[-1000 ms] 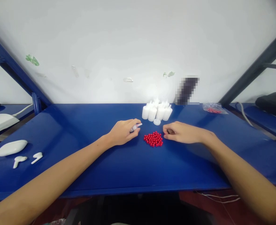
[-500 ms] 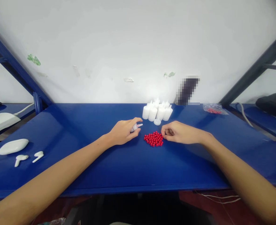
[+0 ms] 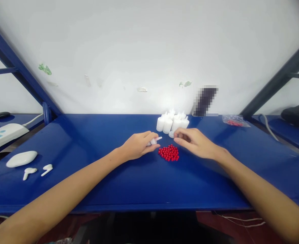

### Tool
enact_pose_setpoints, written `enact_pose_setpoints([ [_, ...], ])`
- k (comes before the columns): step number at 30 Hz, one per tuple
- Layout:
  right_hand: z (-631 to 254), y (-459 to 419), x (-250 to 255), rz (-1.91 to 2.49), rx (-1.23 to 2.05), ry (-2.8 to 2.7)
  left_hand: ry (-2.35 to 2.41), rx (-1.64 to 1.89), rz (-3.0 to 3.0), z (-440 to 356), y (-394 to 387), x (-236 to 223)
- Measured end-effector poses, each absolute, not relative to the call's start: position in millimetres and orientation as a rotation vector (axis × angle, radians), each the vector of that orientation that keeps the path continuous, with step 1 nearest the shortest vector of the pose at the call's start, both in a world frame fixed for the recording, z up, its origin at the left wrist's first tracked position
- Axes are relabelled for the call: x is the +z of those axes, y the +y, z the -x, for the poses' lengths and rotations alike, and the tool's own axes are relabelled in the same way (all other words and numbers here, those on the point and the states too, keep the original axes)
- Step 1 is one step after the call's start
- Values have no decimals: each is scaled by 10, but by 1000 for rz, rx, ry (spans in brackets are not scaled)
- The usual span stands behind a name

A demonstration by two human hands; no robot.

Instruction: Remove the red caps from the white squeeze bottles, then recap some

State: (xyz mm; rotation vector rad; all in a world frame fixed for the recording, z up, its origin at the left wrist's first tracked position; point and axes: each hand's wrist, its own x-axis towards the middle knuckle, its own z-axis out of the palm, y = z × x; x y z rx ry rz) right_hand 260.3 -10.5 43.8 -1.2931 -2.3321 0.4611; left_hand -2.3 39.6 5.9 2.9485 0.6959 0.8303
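My left hand [image 3: 140, 145] is closed around a small white squeeze bottle [image 3: 153, 141], whose narrow nozzle points right, past the fingertips. A pile of small red caps [image 3: 168, 153] lies on the blue table just right of that hand. Above the pile's right side hovers my right hand [image 3: 194, 142], thumb and forefinger pinched; whatever is between them is hidden. Behind the hands stands a cluster of white bottles [image 3: 167, 125] with pointed nozzles. A white round piece [image 3: 171, 134] rests in front of them, partly covered by my right fingertips.
At the left of the blue table [image 3: 139, 183] lie a white earphone case [image 3: 21, 159] and two earbuds [image 3: 30, 171]. A power strip [image 3: 5, 135] is beyond them. A clear bag with red pieces [image 3: 236, 121] lies at the back right, and a blurred dark object [image 3: 205, 101] leans against the wall.
My right hand has lifted off the red caps and moved up toward the white round piece. My left hand has tightened around the bottle and shifted slightly right; the view has moved a little.
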Motion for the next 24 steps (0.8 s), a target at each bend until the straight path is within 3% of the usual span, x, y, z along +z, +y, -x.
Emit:
enact_pose_setpoints([
  [7, -2332, -230, 368, 1011, 303, -2315, 520, 918, -2905, -85, 252, 77],
  [12, -2568, -5, 309, 1343, 18, -1977, 743, 1000, -2733, -35, 386, 40],
  [18, -2626, 158, 232, 1712, 39, -2031, 809, 1092, -2651, 38, 492, 10],
  [24, -2617, 160, 226, 1767, 6, -2005, 836, 929, -2674, 29, 430, 13],
])
